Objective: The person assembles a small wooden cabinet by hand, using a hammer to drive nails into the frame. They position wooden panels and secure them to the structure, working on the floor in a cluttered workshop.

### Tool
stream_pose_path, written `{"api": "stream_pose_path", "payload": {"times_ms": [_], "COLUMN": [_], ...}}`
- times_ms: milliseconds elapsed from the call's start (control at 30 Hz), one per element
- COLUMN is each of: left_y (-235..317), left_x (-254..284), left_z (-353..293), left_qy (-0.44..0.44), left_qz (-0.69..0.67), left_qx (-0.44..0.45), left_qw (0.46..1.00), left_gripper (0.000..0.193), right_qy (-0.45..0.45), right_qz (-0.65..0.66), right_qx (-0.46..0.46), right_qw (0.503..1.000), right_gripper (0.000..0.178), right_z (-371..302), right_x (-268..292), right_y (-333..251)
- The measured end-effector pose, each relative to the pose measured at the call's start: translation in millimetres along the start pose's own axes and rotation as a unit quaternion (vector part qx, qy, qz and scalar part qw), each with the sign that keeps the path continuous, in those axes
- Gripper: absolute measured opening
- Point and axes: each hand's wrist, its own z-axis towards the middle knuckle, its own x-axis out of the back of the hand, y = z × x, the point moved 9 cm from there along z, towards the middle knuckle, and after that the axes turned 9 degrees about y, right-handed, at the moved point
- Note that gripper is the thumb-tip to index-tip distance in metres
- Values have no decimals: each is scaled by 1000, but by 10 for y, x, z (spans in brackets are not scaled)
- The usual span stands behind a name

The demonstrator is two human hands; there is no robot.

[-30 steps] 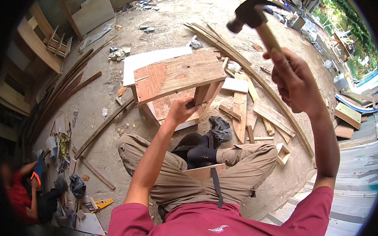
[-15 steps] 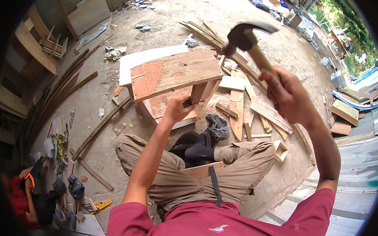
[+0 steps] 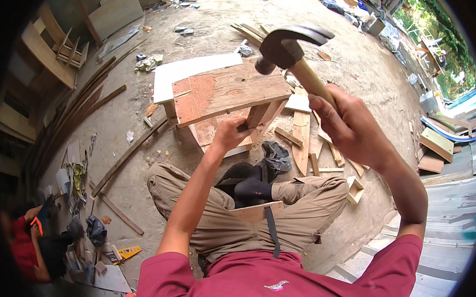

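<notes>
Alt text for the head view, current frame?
Right hand holding a claw hammer up near a wooden box; left hand at the box's open near side, its grip partly hidden. Wood offcuts lie on the floor to the right; another person in red is at lower left.

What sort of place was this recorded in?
Probably a makeshift woodworking area: wood offcuts lie scattered on a rough, littered floor, and the right hand holds a claw hammer raised near a box-like wooden piece.

Dusty flr (image 3: 206,35) w/ wdn box (image 3: 235,90), loose planks (image 3: 301,127), sm. frame (image 3: 352,191) & litter (image 3: 149,62).
</notes>
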Motion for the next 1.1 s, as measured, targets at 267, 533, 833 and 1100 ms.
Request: {"api": "stream_pose_path", "payload": {"times_ms": [267,533,833,1100], "left_y": [-125,-378,-616,-503], "left_x": [-69,-13,152,65], "left_z": [82,124,129,238], "left_qy": [-28,-71,-16,-10], "left_qz": [-52,-279,-357,-395], "left_qx": [39,112,154,194], "left_qw": [997,951,921,898], "left_gripper": [32,52,63,85], "right_qy": [15,229,290,261], "right_qz": [112,350,486,403], "right_qx": [25,-84,-275,-371], "right_qw": [993,905,777,795], "right_gripper": [42,40,40,40], "right_z": [33,93,-1076,-1376], "right_x": [-181,-760,-2730,-3248], "right_y": [217,1208,2486,3210]}}
